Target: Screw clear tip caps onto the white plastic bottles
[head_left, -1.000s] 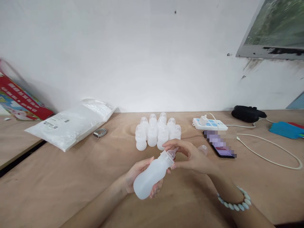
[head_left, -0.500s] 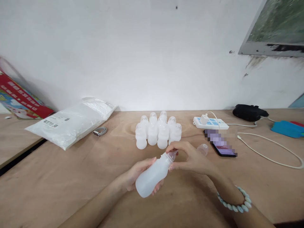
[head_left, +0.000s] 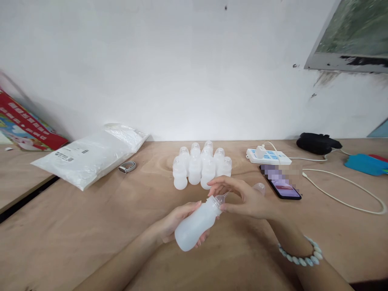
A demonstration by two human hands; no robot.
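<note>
A frosted white baby bottle (head_left: pixel 197 226) is tilted, its neck up and to the right, with my left hand (head_left: pixel 174 222) wrapped round its body. On its neck sits a clear teat (head_left: pixel 221 199) with a screw collar. My right hand (head_left: pixel 242 198) is beside the teat, thumb at the collar, the other fingers lifted and spread apart. Behind my hands several capped baby bottles (head_left: pixel 194 167) stand upright in a close group. A clear bottle cap (head_left: pixel 260 188) lies on the table, partly hidden by my right hand.
A white plastic package (head_left: pixel 93 155) and a coiled watch (head_left: pixel 126 167) lie left. To the right are a power strip (head_left: pixel 269 156), a phone (head_left: pixel 283 186), a white cable (head_left: pixel 348 180), a black pouch (head_left: pixel 318 143) and a blue item (head_left: pixel 365 164). A red printed bag (head_left: pixel 27 125) leans far left.
The fingers of my right hand have loosened from the teat collar and spread, the index finger lifting away. The bottle in my left hand has shifted very slightly right.
</note>
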